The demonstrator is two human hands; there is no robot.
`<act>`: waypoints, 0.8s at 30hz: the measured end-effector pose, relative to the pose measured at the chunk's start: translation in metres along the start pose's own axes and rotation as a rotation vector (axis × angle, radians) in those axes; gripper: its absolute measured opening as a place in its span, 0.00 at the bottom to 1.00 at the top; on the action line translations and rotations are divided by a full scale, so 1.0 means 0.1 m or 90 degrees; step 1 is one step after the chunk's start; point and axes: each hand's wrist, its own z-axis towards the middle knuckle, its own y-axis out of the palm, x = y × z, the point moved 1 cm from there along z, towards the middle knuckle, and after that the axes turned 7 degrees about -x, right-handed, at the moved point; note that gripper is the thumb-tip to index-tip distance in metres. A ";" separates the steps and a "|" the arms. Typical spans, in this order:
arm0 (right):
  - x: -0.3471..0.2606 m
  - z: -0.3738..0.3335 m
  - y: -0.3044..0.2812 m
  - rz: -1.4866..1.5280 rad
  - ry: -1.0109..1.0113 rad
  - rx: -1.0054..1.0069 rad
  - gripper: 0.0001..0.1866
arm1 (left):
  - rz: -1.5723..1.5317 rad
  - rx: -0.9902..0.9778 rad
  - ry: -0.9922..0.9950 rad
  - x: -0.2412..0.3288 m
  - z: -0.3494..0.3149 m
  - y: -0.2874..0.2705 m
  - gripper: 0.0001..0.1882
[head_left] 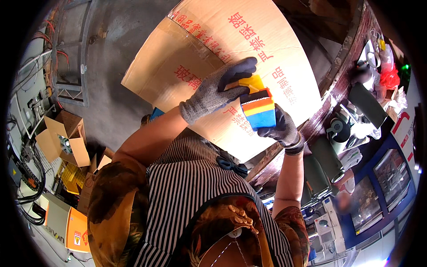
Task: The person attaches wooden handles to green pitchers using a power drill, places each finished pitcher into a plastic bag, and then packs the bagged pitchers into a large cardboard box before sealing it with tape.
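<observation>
My right hand (284,130), in a grey work glove with dark fingers, grips the blue end of a small boxy blue, orange and yellow object (259,106) from below and the right. A dark slot with a pale, jagged-looking edge runs across its top; its exact kind I cannot make out. My left hand (215,89), gloved alike, reaches in from the left with thumb and fingers apart, beside the yellow flap. Whether it touches the flap is unclear. Both hands are above a large flat cardboard sheet (169,58) with red printing.
Open cardboard boxes (64,142) and an orange-and-white carton (76,229) stand at the left, near cables and a metal frame (83,66). At the right, dark green rolls (327,158) and plastic bags (389,78) lie by a blue-framed machine (378,191).
</observation>
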 end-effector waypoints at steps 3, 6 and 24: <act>-0.03 0.01 -0.01 0.005 0.009 0.002 0.42 | 0.029 -0.060 -0.083 0.05 0.05 -0.10 0.22; 0.02 0.03 -0.01 0.000 -0.024 -0.002 0.43 | 0.180 -0.102 0.027 -0.07 0.00 -0.23 0.19; -0.36 0.24 0.16 -0.416 -0.200 0.154 0.41 | -0.140 0.323 -0.104 0.14 0.00 -0.26 0.07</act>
